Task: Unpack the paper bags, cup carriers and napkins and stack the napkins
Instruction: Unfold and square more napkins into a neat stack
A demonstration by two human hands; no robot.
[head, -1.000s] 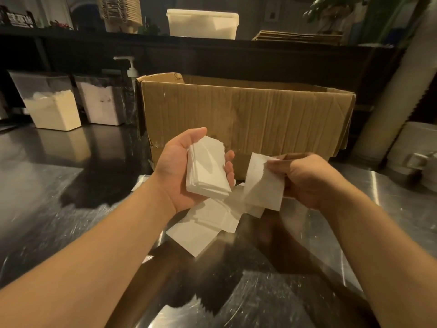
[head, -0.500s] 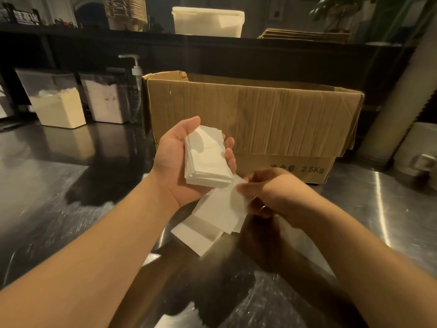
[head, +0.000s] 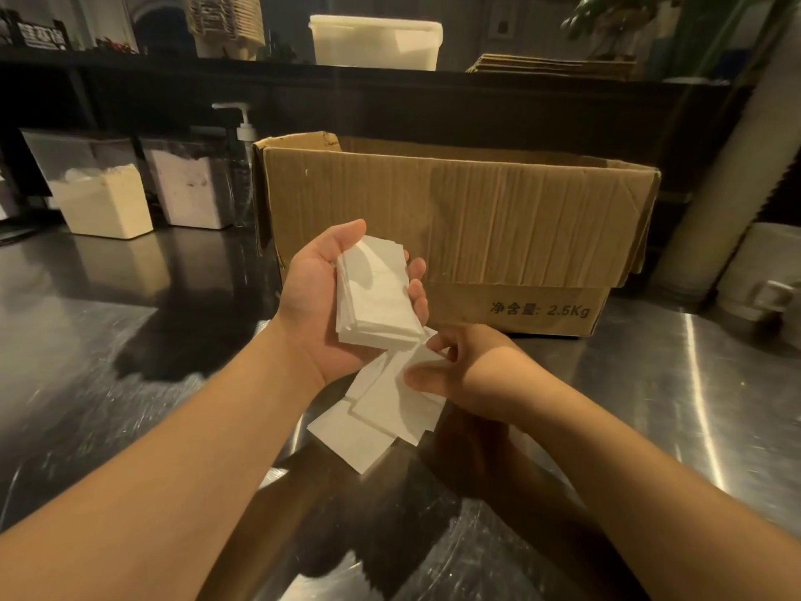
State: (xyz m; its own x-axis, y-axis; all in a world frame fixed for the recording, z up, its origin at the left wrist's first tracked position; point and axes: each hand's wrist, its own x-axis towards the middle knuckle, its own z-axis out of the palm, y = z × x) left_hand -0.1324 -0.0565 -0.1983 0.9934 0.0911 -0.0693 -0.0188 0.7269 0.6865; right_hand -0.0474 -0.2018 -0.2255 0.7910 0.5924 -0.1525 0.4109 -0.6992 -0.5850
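STEP: stacking napkins | LEFT: left hand (head: 320, 297) cups neat stack of white paper napkins (head: 375, 292) above shiny steel counter (head: 650, 405) | RIGHT: right hand (head: 470, 368) pinches top sheet of loose white napkins (head: 385, 409) lying on counter before brown cardboard box (head: 455, 219) | NEXT: probably lift that sheet, square it onto the stack.
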